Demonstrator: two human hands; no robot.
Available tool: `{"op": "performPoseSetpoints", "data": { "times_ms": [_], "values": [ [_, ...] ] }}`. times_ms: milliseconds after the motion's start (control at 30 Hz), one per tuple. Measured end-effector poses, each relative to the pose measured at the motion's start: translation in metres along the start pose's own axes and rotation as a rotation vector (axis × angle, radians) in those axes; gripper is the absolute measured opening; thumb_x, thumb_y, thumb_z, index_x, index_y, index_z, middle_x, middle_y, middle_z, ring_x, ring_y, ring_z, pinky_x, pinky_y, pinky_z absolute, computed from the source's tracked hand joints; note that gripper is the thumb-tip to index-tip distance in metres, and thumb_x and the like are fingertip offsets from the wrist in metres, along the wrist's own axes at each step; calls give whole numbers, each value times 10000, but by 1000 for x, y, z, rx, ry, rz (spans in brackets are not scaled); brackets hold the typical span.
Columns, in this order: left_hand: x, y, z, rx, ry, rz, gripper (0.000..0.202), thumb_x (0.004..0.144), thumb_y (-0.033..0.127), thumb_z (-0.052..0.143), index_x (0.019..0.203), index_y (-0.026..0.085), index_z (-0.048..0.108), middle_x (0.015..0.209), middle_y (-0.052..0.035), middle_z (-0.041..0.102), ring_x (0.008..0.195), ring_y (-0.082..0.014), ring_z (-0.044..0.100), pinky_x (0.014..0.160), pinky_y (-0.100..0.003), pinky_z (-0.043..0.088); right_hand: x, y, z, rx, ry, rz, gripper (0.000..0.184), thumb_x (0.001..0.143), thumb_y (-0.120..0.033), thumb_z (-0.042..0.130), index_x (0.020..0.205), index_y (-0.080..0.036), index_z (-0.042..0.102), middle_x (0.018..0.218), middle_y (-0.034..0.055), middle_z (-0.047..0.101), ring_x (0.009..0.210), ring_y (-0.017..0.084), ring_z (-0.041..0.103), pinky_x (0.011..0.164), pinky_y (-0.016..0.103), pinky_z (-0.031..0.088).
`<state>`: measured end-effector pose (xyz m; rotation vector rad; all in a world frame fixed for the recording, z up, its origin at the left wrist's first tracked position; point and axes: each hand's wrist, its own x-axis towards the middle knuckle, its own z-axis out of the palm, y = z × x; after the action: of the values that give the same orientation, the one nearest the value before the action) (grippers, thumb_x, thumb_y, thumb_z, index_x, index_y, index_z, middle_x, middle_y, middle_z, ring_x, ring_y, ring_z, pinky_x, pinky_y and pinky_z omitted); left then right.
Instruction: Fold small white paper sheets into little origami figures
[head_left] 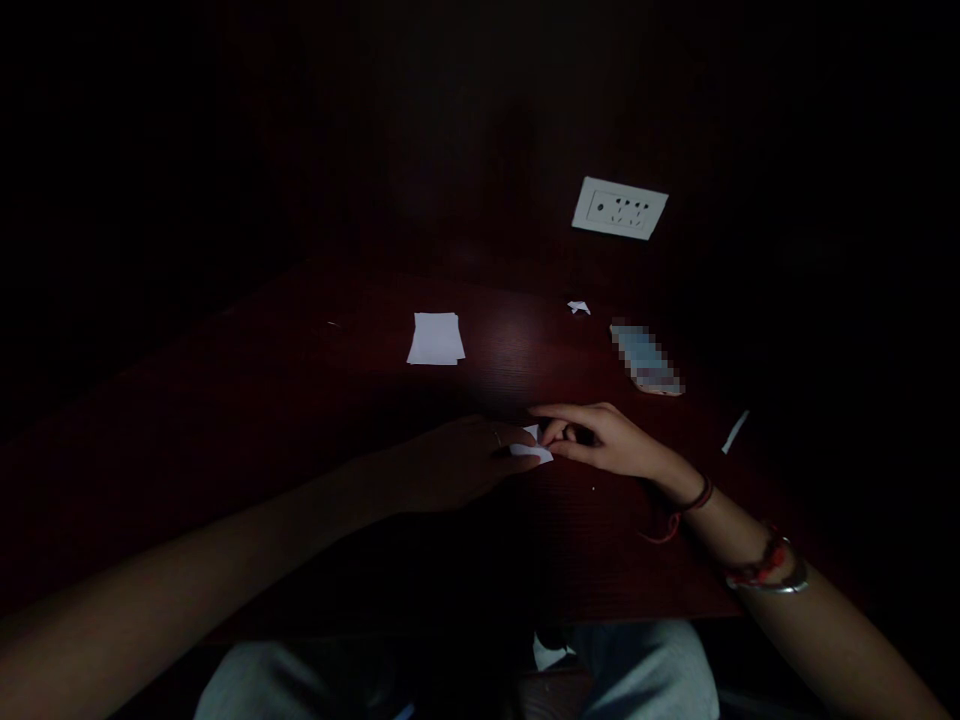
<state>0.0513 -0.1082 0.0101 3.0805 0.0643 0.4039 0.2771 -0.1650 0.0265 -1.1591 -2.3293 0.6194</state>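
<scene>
The scene is very dark. A small white piece of paper [534, 450] lies on the dark red-brown table [300, 400], between my two hands. My left hand [450, 462] rests on the table with its fingertips on the paper's left side; a ring shows on one finger. My right hand [600, 438] has its fingers curled and pinched on the paper's right edge. Red thread bands and a metal bangle sit on my right wrist and forearm.
A stack of white paper sheets [436, 339] lies further back at centre. A blurred-out flat object [646, 359] lies at the right, with a paper scrap [578, 307] behind it and a white strip [735, 431] beside it. A white wall socket [619, 208] is above.
</scene>
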Motion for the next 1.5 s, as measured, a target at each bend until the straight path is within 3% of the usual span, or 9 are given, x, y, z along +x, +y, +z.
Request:
{"op": "performPoseSetpoints", "data": {
  "times_ms": [167, 400, 767, 1100, 1500],
  "values": [
    [-1, 0, -1, -4, -11, -3, 414, 862, 171, 396, 1264, 248, 336, 1282, -41, 403, 1113, -211, 409, 886, -339, 331, -1, -8, -1, -129, 1, -70, 405, 809, -139, 445, 1213, -161, 423, 899, 28, 637, 779, 107, 588, 714, 235, 462],
    [-1, -1, 2, 1, 24, -13, 373, 866, 193, 398, 1235, 246, 384, 1240, -37, 447, 1092, -202, 429, 894, -338, 339, 0, -13, 3, -236, 36, -59, 401, 819, -157, 440, 1219, -160, 420, 907, 53, 619, 824, 145, 579, 748, 283, 462],
    [-2, -3, 6, 10, 19, -8, 386, 861, 191, 405, 1242, 248, 379, 1255, -45, 432, 1114, -221, 405, 908, -364, 340, -2, -11, 4, -229, 45, -34, 408, 830, -177, 428, 1236, -168, 392, 924, 62, 583, 834, 155, 544, 754, 285, 441],
    [1, 3, -3, -10, -8, -5, 370, 877, 185, 369, 1245, 221, 360, 1262, -47, 431, 1118, -202, 413, 895, -334, 347, 2, -7, 9, -83, 122, 111, 441, 781, -144, 463, 1213, -166, 375, 745, -7, 560, 657, 94, 525, 641, 220, 428],
    [1, 2, -1, -12, 16, 4, 366, 863, 146, 369, 1224, 203, 387, 1249, -52, 452, 1167, -207, 379, 926, -345, 331, 5, -10, 12, -202, 139, 113, 420, 777, -114, 428, 1193, -161, 393, 784, 22, 548, 679, 116, 514, 641, 239, 424]
  ]
}}
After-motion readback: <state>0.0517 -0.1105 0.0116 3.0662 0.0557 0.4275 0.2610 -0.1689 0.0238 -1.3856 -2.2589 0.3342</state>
